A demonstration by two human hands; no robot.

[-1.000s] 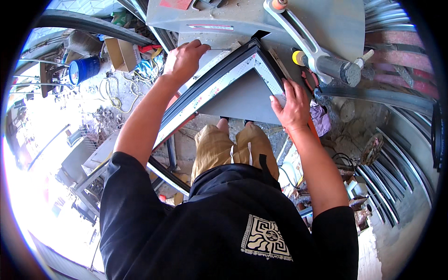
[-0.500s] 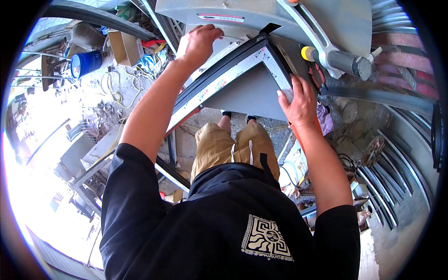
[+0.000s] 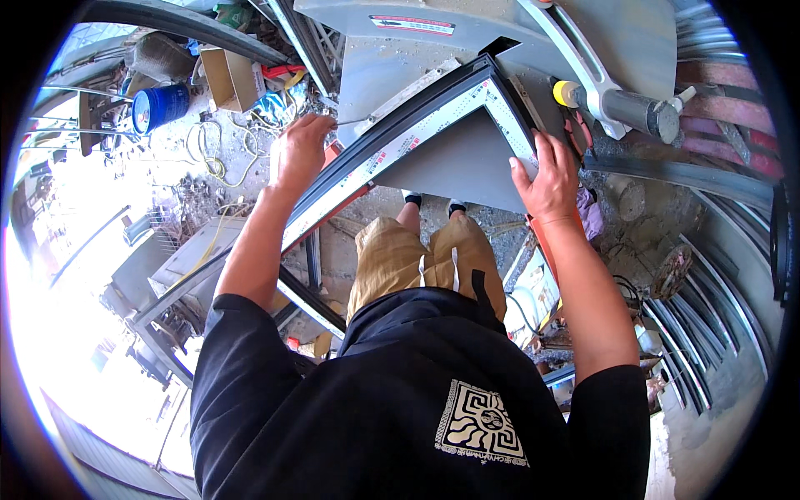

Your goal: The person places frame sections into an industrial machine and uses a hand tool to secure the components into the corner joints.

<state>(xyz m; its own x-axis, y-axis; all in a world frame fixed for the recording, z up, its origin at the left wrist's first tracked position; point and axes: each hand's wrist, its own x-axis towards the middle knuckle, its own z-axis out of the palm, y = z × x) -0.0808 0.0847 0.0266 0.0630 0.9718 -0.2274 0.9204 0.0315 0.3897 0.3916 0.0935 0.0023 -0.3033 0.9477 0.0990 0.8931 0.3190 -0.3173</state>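
A dark metal window or door frame [image 3: 379, 158], covered in printed white film, lies with its mitred corner against a grey machine [image 3: 492, 37]. My right hand [image 3: 550, 179] grips its short right side, fingers over the outer edge and thumb on the inner side. Left of the frame's long side, my left hand [image 3: 300, 154] is closed around the end of a thin metal rod [image 3: 354, 122]. The rod points toward the machine's grey plate; its gripped end is hidden in my fingers. A grey flat surface [image 3: 458, 162] shows inside the frame's corner.
Beyond my right hand are a slotted metal arm [image 3: 575, 50], a grey cylinder [image 3: 642, 112] and red-handled pliers [image 3: 579, 133]. A blue drum [image 3: 160, 108], a cardboard box [image 3: 231, 79] and yellow cord [image 3: 212, 154] lie at far left. Metal profiles [image 3: 717, 308] stand at right.
My left hand has moved left and nearer to me, away from the machine's plate, with the rod now showing. My right hand keeps its place on the frame; the view has shifted slightly.
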